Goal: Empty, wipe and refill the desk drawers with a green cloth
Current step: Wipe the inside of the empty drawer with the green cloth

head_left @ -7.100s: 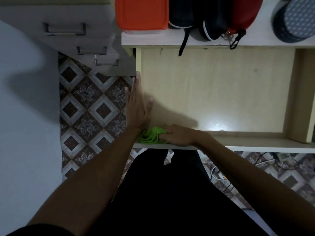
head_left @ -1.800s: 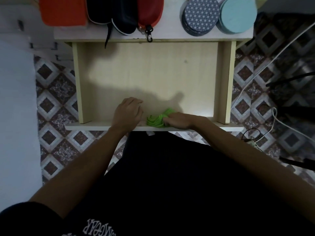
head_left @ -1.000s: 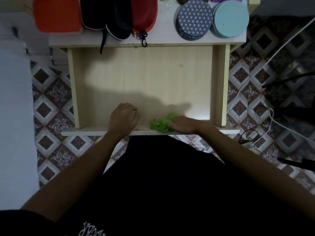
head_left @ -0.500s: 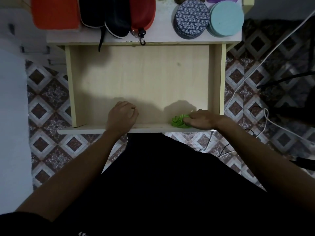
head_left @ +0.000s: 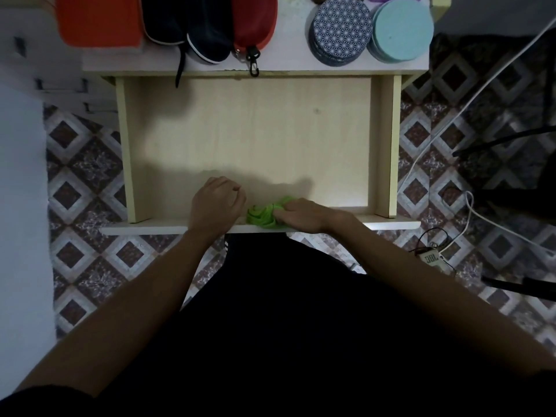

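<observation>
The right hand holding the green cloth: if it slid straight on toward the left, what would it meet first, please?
Most likely the left hand: the green cloth gripped by the right hand leads, with only a narrow gap between, though their heights are hard to judge.

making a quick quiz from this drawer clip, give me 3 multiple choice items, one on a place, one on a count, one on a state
1. Where is the green cloth?
A. on the desk top
B. inside the drawer, at its front edge
C. on the floor

2. How many round tins stand on the desk top?
A. two
B. four
C. none

3. What is the right hand doing?
A. hanging idle
B. gripping the cloth
C. pulling a handle

Answers:
1 B, the cloth lies against the drawer's front panel.
2 A, a patterned tin and a light blue tin.
3 B, its fingers curl round the cloth.
</observation>
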